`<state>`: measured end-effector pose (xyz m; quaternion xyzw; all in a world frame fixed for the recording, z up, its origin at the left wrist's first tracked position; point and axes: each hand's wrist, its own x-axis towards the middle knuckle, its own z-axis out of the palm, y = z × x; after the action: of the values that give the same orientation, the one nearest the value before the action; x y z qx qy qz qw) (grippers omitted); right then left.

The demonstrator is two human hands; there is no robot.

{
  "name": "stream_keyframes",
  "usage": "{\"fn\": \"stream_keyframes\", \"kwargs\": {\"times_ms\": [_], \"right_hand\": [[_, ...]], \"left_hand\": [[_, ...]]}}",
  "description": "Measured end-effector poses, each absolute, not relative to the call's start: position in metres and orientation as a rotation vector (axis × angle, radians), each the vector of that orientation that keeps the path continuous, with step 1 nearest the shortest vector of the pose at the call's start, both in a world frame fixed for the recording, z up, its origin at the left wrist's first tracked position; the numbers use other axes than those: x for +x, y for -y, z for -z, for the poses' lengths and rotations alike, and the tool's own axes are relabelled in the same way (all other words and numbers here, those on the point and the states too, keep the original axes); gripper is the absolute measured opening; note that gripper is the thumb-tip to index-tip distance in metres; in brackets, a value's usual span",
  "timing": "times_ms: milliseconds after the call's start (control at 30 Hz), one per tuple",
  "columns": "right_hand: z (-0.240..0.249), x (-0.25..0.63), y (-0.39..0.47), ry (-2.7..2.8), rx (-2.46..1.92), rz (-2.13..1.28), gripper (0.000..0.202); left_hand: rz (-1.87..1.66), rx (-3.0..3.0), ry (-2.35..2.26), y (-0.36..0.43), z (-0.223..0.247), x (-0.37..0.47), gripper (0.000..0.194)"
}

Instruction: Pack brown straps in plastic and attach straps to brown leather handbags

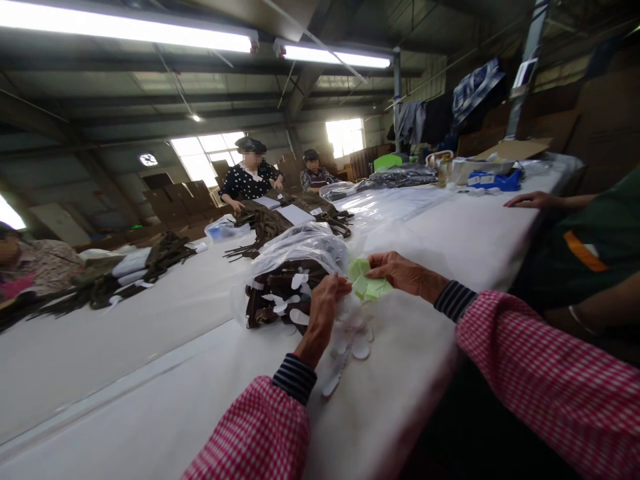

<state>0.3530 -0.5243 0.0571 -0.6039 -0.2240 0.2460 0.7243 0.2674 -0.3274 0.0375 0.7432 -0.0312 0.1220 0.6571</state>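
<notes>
Desk [165, 387], white-topped, running from lower left to upper right of the frame; it carries everything listed below

Fringed brown goods [267, 230], one heap, upper centre; white sheets lie on top, perhaps to keep layers apart; a person in a dotted top [250, 177] stands behind, arms reaching to it

Clear bag [310, 243], one, centre of frame, its film bunched above and around the contents, probably pushed back to leave them reachable

Dark brown strapped goods [260, 293], one bundle, within the bag, left of centre; pale tags lie across the visible side, apparently turned outward to be seen

Right hand [400, 270], right of centre; grip closed in a pinch of thumb and fingers at the slips' edge, likely so their faces stay exposed

Left hand [327, 307], centre; fingers drawn together beside the slips and before the bag; cannot tell whether this grip has hold of anything

Pale green slips [373, 288], several, just right of centre, fanned out

White rounded tags [360, 347], loose, lower centre, lying close below the hands, presumably for easy reach
</notes>
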Motion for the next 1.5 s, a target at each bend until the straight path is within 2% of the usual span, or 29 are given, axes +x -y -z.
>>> {"fn": "stream_keyframes", "kwargs": {"times_ms": [67,133,300,433,600,733,833,1033,1233,1333,1400,1500], "right_hand": [[-0.048,0.349,0.519,0.47,-1.318,-0.552,0.036],[-0.039,0.345,0.515,0.451,-1.307,-0.559,0.035],[-0.028,0.334,0.507,0.44,-1.253,-0.511,0.029],[-0.029,0.326,0.504,0.453,-1.248,-0.487,0.027],[-0.027,0.318,0.498,0.46,-1.237,-0.51,0.024],[-0.026,0.317,0.493,0.458,-1.228,-0.498,0.029],[-0.026,0.32,0.494,0.422,-1.228,-0.468,0.031],[-0.031,0.326,0.518,0.44,-1.358,-0.492,0.03],[-0.034,0.336,0.55,0.402,-1.466,-0.493,0.031],[-0.027,0.342,0.557,0.388,-1.544,-0.478,0.033],[-0.019,0.347,0.559,0.398,-1.671,-0.408,0.034],[-0.012,0.349,0.554,0.517,-2.084,-0.135,0.036]], "left_hand": [[-0.257,1.547,0.01,0.323,-0.051,0.266,0.056],[-0.359,1.661,0.058,0.319,-0.066,0.256,0.046],[-0.962,2.47,0.536,0.325,-0.083,0.217,0.013],[-1.024,2.828,1.081,0.343,-0.066,0.202,0.029],[-0.986,2.865,1.199,0.34,-0.048,0.206,0.02],[-0.969,2.76,1.221,0.33,-0.045,0.205,0.018],[-0.933,2.656,1.16,0.322,-0.046,0.2,0.013],[-0.94,2.556,0.839,0.276,-0.047,0.169,0.017],[-0.468,2.392,0.087,0.228,-0.026,0.119,0.028],[-0.299,2.183,-0.127,0.228,-0.021,0.109,0.035],[-0.273,2.123,-0.157,0.231,-0.02,0.109,0.038],[-0.275,2.155,-0.167,0.234,-0.02,0.112,0.038]]}}
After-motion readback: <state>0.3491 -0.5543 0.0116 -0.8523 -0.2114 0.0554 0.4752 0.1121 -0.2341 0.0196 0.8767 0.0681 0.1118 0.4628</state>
